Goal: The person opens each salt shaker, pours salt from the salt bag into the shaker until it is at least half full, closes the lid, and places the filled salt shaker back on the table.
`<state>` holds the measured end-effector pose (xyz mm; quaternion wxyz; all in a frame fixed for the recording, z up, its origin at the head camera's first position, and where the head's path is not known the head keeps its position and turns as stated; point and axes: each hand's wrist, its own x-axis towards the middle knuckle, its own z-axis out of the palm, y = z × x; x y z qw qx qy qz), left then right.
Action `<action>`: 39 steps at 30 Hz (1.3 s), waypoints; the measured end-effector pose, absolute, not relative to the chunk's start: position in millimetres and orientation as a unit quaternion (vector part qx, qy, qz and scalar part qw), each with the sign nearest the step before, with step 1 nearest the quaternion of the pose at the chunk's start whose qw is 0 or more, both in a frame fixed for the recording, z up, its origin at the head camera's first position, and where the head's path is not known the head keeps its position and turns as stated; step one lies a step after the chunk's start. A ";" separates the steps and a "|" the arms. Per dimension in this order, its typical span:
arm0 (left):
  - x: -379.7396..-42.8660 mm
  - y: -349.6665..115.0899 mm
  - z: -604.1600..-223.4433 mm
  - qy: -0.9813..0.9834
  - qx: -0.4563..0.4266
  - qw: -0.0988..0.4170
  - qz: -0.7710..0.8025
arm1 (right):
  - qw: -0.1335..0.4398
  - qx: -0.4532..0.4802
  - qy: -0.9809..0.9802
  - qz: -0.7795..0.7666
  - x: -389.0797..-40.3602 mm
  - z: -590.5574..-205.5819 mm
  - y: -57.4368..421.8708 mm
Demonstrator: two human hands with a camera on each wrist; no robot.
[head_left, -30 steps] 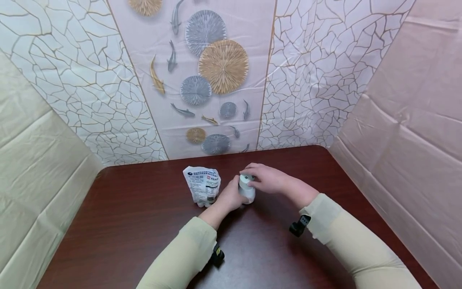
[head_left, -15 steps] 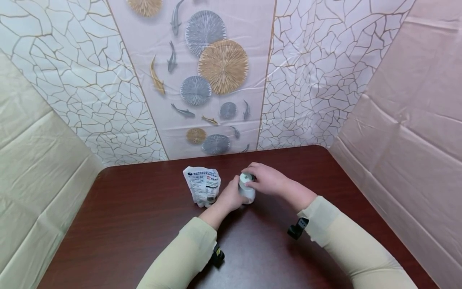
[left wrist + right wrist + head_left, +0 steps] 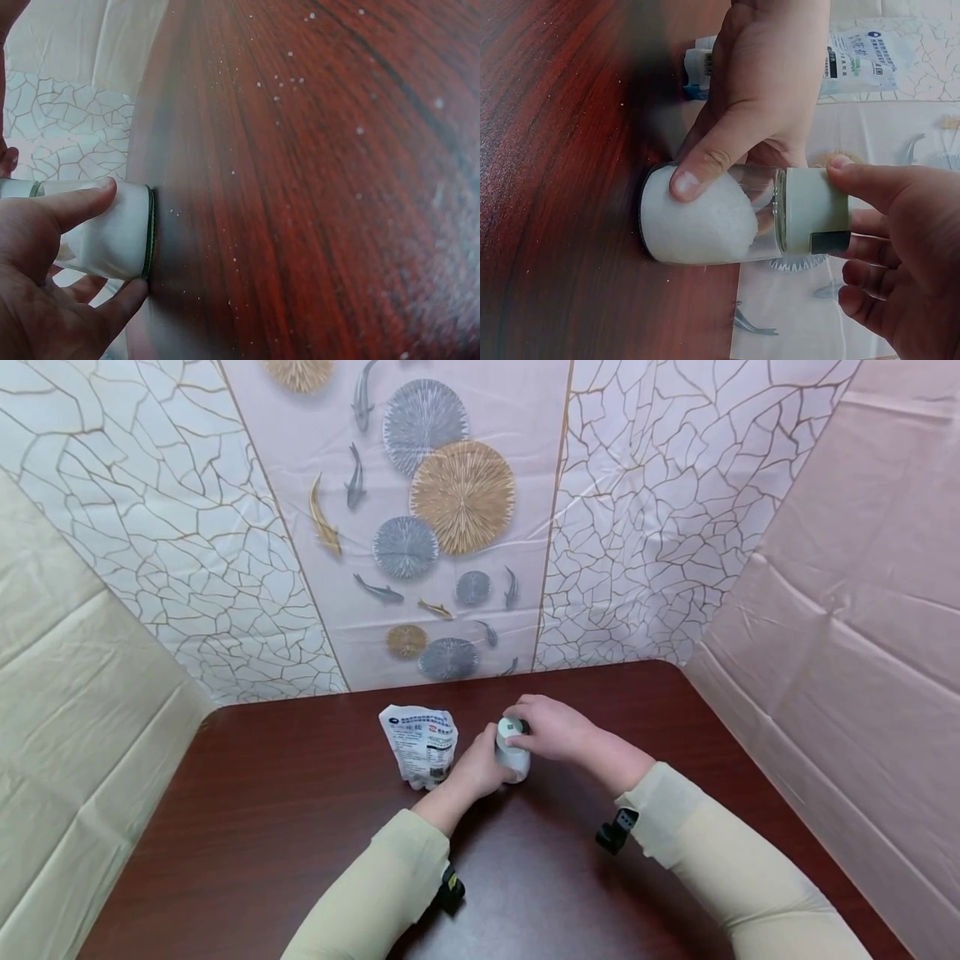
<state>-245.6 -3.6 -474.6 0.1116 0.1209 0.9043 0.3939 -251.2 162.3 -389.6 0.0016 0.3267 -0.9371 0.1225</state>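
A small clear glass jar point(image 3: 697, 217), partly filled with white grains, stands upright on the table. Its pale green lid point(image 3: 814, 202) with a dark patch sits on the jar's mouth. My left hand point(image 3: 478, 766) grips the jar's body, thumb across the near side in the right wrist view. From the right, my right hand point(image 3: 555, 727) pinches the lid between thumb and fingers. Just left of the left hand, a white printed pouch point(image 3: 420, 743) stands on the table. In the left wrist view the jar point(image 3: 120, 232) shows a dark line at its base.
The dark red-brown table point(image 3: 285, 827) has white specks scattered over it in the left wrist view. Patterned cloth point(image 3: 465, 493) rises behind the table, with plain beige cloth point(image 3: 840, 635) along the right side.
My right hand and forearm have shifted slightly left, and the fingers have turned a little at the lid. The left hand, jar and pouch look nearly unmoved.
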 end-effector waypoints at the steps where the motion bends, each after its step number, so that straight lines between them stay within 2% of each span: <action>1: -245.4 -3.6 -473.7 0.904 0.121 0.113 0.395 | 0.003 0.324 -0.938 0.121 -251.2 -389.1 162.0; 18: -244.6 -8.6 -470.8 0.903 0.124 0.122 0.393 | 0.009 0.310 -0.940 0.142 -250.0 -399.7 161.8; 29: -243.3 -5.8 -470.9 0.906 0.122 0.121 0.386 | -0.041 0.369 -0.916 0.149 -251.9 -394.2 170.9; 39: -242.0 -2.7 -469.6 0.905 0.122 0.119 0.389 | -0.061 0.374 -0.910 0.168 -251.0 -394.7 173.9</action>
